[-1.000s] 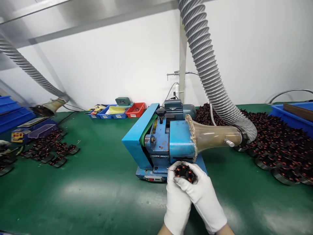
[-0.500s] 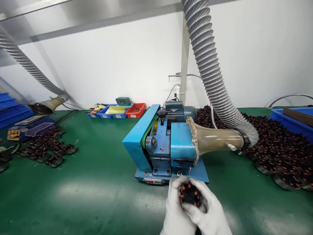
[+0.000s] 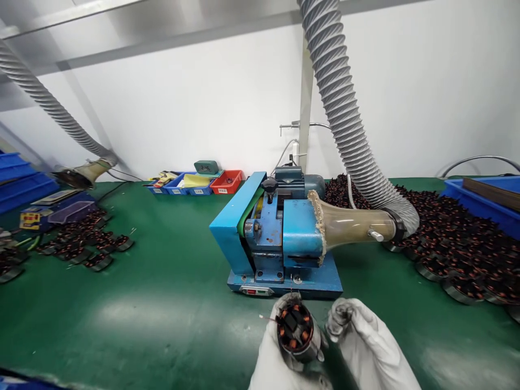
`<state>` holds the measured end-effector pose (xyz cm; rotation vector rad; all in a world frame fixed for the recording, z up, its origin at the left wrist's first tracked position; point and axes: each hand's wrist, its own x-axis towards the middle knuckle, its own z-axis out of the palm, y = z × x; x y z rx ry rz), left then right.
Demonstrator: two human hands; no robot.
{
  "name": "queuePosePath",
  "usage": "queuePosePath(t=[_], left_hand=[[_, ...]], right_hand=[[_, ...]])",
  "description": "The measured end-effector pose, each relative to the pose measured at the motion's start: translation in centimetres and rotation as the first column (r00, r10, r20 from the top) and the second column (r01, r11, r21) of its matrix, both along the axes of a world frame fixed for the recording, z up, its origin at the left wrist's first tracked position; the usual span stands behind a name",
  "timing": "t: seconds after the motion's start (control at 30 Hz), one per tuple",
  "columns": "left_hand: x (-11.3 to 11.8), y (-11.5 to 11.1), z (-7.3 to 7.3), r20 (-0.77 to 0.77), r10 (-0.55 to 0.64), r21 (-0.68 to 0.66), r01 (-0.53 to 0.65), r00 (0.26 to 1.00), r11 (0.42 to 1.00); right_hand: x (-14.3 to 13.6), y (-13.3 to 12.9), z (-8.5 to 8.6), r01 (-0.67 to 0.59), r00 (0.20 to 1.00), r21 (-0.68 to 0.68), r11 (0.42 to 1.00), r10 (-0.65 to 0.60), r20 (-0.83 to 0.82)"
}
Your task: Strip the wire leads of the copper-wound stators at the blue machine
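Note:
My left hand (image 3: 280, 357), in a white glove, is wrapped round a round motor stator (image 3: 296, 330) with copper coils and black plastic. A thin wire sticks out from the stator's left side. Just to the right, my right hand (image 3: 365, 336) is gloved too, its dark-stained fingertips pressed together; whatever they may hold is too small to make out. Both hands are in front of a blue belt machine (image 3: 266, 233) with a green belt, a motor behind and a red and green switch at its front edge.
A large heap of stators (image 3: 459, 233) covers the right side, beside a blue crate (image 3: 495, 200). A grey hose (image 3: 341, 97) joins the machine's clear funnel (image 3: 353, 223). More stators (image 3: 87, 235) lie left on the green table (image 3: 162, 303). Small blue and red bins (image 3: 227, 182) stand behind.
My right hand has come off the stator and moved right. The stator, now in my left hand alone, shows more of its side. The view has shifted slightly.

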<state>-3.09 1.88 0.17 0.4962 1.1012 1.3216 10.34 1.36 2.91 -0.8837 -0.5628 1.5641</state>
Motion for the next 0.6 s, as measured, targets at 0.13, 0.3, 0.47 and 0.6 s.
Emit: queuePosePath(t=[0.13, 0.3, 0.47, 0.6], left_hand=[[-0.2, -1.2, 0.3, 0.056, -0.11, 0.019, 0.109, 0.992, 0.994], [-0.2, -3.1, 0.1, -0.194, -0.14, 0.118, 0.165, 0.971, 0.979], [0.4, -3.4, -0.1, -0.453, 0.02, 0.233, 0.097, 0.891, 0.968], [0.9, -3.5, 1.0, -0.517, 0.186, 0.392, 0.038, 0.836, 0.919]], right_hand=[[-0.1, -0.7, 0.8, -0.087, 0.885, 0.115, 0.99, 0.024, 0.465], [0.4, -1.2, 1.6, -0.231, 0.681, 0.078, 0.97, 0.104, 0.725], [0.3, -1.7, 1.5, -0.189, 0.661, 0.114, 0.975, 0.041, 0.749], [0.2, -1.8, 0.8, -0.134, 0.699, 0.083, 0.987, 0.035, 0.715]])
